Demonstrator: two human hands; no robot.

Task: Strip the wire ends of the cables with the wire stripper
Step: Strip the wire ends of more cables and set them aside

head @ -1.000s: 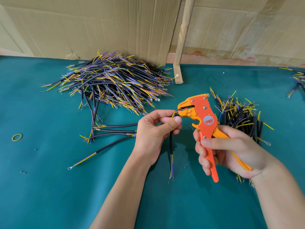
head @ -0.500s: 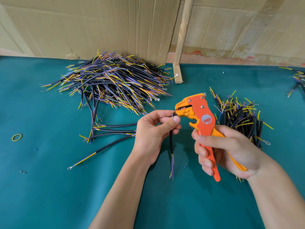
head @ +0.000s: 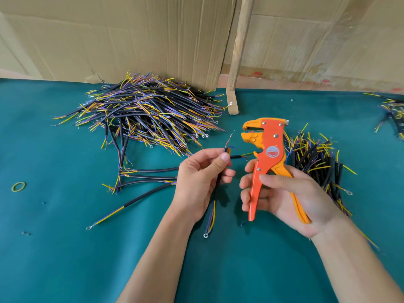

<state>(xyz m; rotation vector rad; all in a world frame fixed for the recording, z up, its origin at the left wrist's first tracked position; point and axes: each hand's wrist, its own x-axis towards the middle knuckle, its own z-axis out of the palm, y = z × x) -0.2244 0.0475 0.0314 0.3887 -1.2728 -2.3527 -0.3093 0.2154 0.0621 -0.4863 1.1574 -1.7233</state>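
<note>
**Cable Handling: Grip Point and Condition**

The cable, at frame centre, is judged light and flexible; grip the black jacket just below the exposed cores, as the thin strands look easily bent. One reddish core shows bare twisted strands at its tip. A ring terminal hangs at the lower end. The left hand pinches the jacket. Right of it, apart, the right hand grasps the stripper, jaws parted. Cable piles lie upper left and right.

Small wire-assembly workshop: green-covered workbench, heaped cut cables (ring terminals crimped on), cardboard sheets as backing wall.
</note>
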